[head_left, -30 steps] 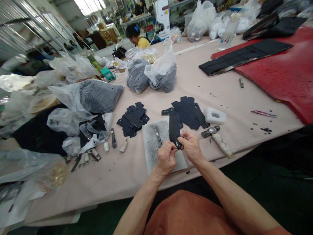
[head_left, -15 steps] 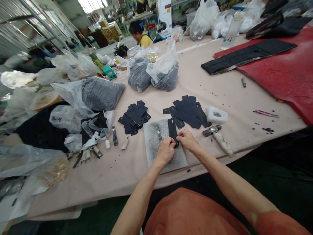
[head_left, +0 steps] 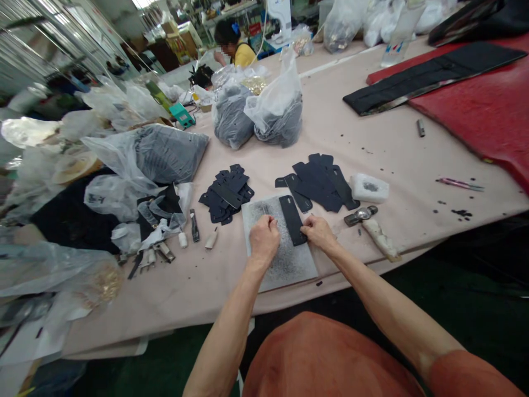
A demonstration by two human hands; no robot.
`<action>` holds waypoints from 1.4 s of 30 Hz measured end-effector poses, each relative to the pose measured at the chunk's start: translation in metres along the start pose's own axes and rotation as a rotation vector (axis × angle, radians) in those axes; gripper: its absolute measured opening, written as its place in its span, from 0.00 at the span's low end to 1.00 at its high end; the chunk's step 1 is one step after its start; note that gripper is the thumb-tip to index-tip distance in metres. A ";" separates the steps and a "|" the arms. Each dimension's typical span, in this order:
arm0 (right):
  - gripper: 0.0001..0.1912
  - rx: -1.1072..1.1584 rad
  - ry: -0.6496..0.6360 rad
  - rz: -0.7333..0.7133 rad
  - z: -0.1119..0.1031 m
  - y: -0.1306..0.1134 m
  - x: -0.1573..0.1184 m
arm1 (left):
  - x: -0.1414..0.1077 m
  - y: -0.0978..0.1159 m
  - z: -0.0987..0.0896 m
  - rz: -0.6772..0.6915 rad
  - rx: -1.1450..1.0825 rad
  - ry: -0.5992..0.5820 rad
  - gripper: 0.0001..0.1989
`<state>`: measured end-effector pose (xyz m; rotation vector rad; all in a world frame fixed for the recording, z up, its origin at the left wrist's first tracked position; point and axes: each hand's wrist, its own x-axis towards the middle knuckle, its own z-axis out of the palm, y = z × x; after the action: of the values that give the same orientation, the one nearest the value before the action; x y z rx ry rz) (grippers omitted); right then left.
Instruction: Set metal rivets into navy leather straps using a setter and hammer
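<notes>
One dark strip (head_left: 291,220) lies flat on your grey board (head_left: 289,266); left pile (head_left: 226,194) and right pile (head_left: 320,183) wait beyond, and which is finished I cannot tell. Your right hand (head_left: 320,232) has fingertips closed together at the strip's edge, grip unclear. Compared with the earlier frame, your left hand (head_left: 264,238) leaves the strip and curls over the metal tool (head_left: 265,210); its hold is hidden.

Bottle (head_left: 399,43) near red sheet (head_left: 475,110); teal box (head_left: 182,114) at left; co-worker in yellow (head_left: 244,55) beyond.
</notes>
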<state>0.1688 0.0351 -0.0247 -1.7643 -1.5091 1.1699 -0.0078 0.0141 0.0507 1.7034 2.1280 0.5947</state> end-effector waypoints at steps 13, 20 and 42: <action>0.05 0.019 -0.040 0.074 0.002 -0.003 0.002 | 0.016 -0.029 0.000 -0.433 -0.343 -0.377 0.12; 0.03 0.022 -0.059 0.083 -0.003 -0.012 -0.001 | -0.002 -0.018 0.019 -0.229 -1.052 -0.285 0.16; 0.03 0.027 -0.085 0.097 -0.007 -0.015 -0.001 | -0.025 -0.019 0.055 0.223 -0.682 -0.069 0.05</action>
<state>0.1672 0.0382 -0.0084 -1.8077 -1.4621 1.3221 0.0101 -0.0085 -0.0055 1.5243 1.4419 1.1460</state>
